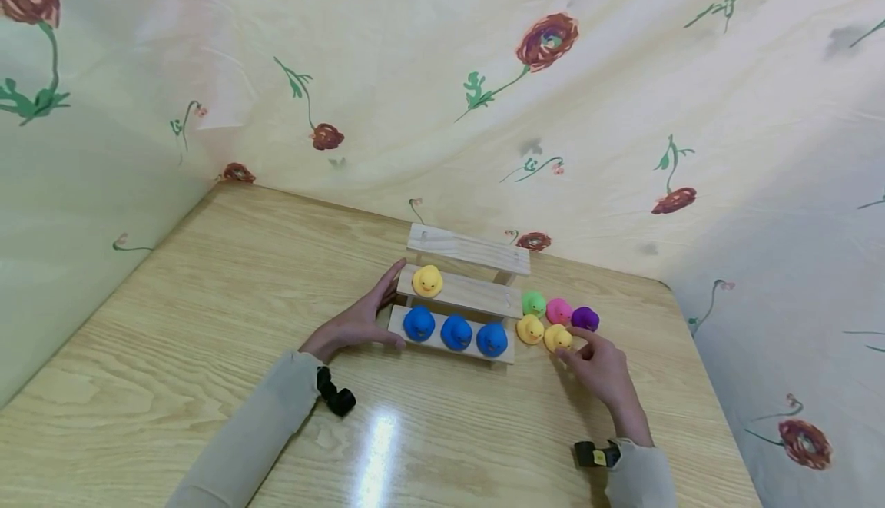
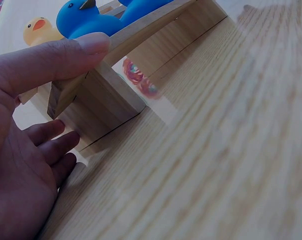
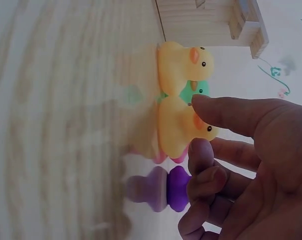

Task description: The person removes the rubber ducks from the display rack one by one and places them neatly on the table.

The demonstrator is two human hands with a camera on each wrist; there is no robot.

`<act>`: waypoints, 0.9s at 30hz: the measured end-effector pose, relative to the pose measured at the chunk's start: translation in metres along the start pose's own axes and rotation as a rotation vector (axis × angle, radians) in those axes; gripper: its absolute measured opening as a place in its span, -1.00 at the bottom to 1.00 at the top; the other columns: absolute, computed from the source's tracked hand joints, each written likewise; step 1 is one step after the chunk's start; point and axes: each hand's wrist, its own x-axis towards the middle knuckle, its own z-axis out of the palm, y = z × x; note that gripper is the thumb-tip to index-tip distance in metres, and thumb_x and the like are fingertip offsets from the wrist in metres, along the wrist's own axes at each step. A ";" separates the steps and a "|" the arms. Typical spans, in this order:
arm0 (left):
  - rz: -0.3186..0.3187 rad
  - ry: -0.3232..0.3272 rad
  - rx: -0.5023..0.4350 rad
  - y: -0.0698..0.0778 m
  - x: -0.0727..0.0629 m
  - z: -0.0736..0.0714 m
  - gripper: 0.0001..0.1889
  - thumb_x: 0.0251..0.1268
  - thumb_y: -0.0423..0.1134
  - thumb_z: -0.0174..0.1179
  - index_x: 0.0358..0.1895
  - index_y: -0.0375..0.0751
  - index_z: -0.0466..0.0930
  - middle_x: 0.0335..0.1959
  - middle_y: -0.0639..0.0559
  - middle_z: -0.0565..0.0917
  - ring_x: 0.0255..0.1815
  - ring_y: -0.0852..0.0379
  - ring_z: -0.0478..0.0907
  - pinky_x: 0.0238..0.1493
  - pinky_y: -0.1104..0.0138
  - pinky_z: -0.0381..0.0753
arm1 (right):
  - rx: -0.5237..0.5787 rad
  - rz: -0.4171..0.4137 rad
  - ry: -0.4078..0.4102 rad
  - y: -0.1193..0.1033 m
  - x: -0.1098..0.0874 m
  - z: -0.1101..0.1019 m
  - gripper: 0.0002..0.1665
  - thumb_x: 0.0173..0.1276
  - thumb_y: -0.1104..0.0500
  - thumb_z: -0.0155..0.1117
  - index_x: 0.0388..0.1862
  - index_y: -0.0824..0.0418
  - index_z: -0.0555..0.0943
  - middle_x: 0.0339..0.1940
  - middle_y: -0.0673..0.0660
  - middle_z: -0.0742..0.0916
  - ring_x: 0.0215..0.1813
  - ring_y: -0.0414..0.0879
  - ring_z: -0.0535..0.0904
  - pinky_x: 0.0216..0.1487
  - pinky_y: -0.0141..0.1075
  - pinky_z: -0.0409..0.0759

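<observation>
A three-tier wooden stand [image 1: 456, 245] stands on the table. My left hand [image 1: 356, 322] holds its left end; the thumb [image 2: 93, 44] lies along the lowest tier's edge, the other fingers beside the end leg. Three blue rubber ducks [image 1: 456, 333] sit on the lowest tier and a yellow duck [image 1: 428, 281] at the left of the middle one. Right of the stand, my right hand [image 1: 600, 366] pinches a yellow rubber duck [image 3: 178, 127] by the head, between thumb and forefinger. Another yellow duck [image 3: 181, 67] stands beside it.
Behind the yellow pair stand a green duck [image 1: 534, 303], a pink duck [image 1: 558, 311] and a purple duck [image 1: 585, 318]. The top tier bears no duck. A flowered cloth [image 1: 415, 70] hangs behind and beside the wooden table [image 1: 276, 247].
</observation>
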 end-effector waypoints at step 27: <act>0.010 -0.002 0.000 0.003 -0.001 0.001 0.39 -0.05 -0.30 0.58 0.62 0.38 -0.40 0.69 0.06 -0.36 0.70 -0.19 -0.27 0.68 -0.10 -0.15 | -0.002 -0.216 0.206 -0.060 -0.012 -0.018 -0.46 0.37 0.06 0.39 0.24 0.31 0.59 -0.48 0.13 0.60 -0.48 -0.15 0.38 -0.55 -0.43 0.31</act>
